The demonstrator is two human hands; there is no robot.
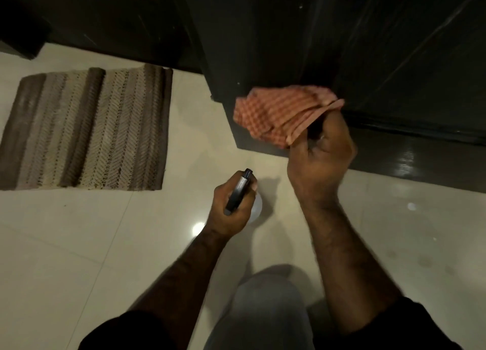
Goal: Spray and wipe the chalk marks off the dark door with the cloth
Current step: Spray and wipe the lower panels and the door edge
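the door (381,47) is dark, with thin pale lines across its panels and a few white specks; its lower edge meets a glossy dark threshold (420,162). the cloth (278,112), orange check, is bunched against the door's lower corner, gripped by the right hand (320,160) with fingers curled round its folds. the left hand (234,205) holds a spray bottle (240,191) over the floor (79,244), fingers wrapped round its dark head; no label can be read. a striped mat (86,131) lies to the left, well apart, with open pale tile between.
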